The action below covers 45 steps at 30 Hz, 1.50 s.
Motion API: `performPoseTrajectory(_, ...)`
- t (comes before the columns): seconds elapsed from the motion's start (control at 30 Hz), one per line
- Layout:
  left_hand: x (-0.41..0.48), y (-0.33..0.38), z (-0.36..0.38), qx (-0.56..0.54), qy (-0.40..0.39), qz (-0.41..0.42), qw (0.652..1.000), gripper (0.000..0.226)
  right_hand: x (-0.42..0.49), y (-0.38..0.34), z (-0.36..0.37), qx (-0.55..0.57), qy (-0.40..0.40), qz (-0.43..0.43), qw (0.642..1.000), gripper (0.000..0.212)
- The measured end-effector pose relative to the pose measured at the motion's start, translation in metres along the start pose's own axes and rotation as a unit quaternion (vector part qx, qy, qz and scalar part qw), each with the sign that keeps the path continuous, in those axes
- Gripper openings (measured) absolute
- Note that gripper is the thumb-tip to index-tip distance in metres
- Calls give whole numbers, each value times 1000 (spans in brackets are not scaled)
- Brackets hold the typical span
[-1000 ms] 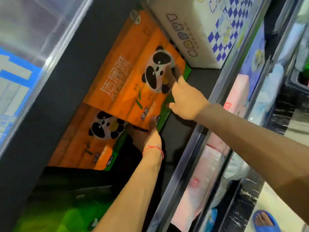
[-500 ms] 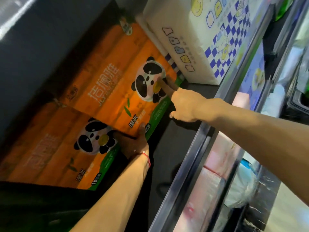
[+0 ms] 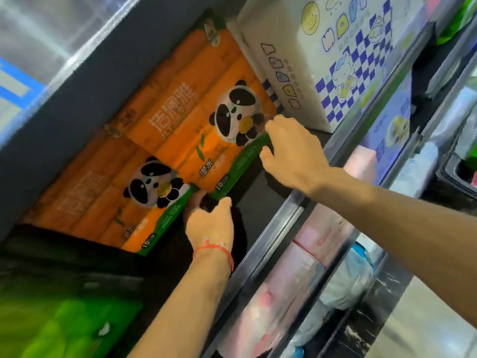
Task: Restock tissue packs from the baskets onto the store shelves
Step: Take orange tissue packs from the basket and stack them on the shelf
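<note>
Orange pack (image 3: 191, 130) with the panda print lies on the shelf (image 3: 260, 192), its far corner now just beside the white pack (image 3: 291, 55); whether the two touch cannot be told. A second orange pack (image 3: 103, 202) lies on the side away from the white pack, partly under the first.

Change noted: a second ago the right hand (image 3: 296, 153) pressed one finger on the panda face, and a clear gap showed between the orange pack and the white pack. That gap has closed. The right hand has since come off the panda face and sits at the green band (image 3: 245, 161) along the pack's near edge, at the end nearest the white pack. Its fingers (image 3: 271, 124) are loosely spread and rest against the edge; they are not curled round anything.

The left hand (image 3: 210, 226) remains at the band's other end, the corner farthest from the white pack. Its fingers reach in under that corner, the thumb standing on the near side. Shadow hides the contact, so it cannot be told whether they grip the pack or only prop it.

Judgement: the pack appears pushed home and is being squared at its front edge. This placement looks nearly finished. Bare shelf remains before the white pack, so further stock could be placed.
</note>
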State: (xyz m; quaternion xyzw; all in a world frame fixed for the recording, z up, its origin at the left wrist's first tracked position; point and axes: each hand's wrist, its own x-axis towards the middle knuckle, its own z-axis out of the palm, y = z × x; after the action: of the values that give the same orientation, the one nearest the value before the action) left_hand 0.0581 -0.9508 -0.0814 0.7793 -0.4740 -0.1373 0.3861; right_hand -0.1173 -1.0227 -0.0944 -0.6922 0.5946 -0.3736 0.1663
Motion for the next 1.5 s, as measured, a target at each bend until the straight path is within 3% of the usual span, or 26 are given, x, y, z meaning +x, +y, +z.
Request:
performPoseTrajectory(0.07, -19, 7, -4, 17, -15, 36, 999, 47, -19, 4, -11, -26, -3, -33, 999, 29)
performPoseTrajectory(0.2, -64, 25, -24, 165, -87, 160, 969, 52, -64, 6, -45, -121, -69, -83, 987, 39)
performPoseTrajectory(0.3, -87, 39, -32, 246, -135, 166, 945, 53, -100, 10, -72, -156, -96, -102, 978, 47)
performPoseTrajectory(0.4, -114, 54, -36, 292, -154, 226, 916, 52, -132, 10, -111, -180, -111, -86, 974, 50)
performPoseTrajectory(0.53, -151, 73, -32, 305, -161, 269, 899, 49, -166, 20, -160, -202, -108, -47, 972, 47)
performPoseTrajectory(0.87, -234, 121, 39, 294, -263, 413, 821, 56, -244, 97, -261, -294, -76, 48, 952, 57)
performPoseTrajectory(1.13, -286, 187, 130, 225, -349, 485, 769, 62, -291, 170, -332, -366, -68, 137, 918, 56)
performPoseTrajectory(1.5, -353, 298, 297, 228, -445, 571, 652, 65, -302, 305, -440, -383, -46, 295, 874, 49)
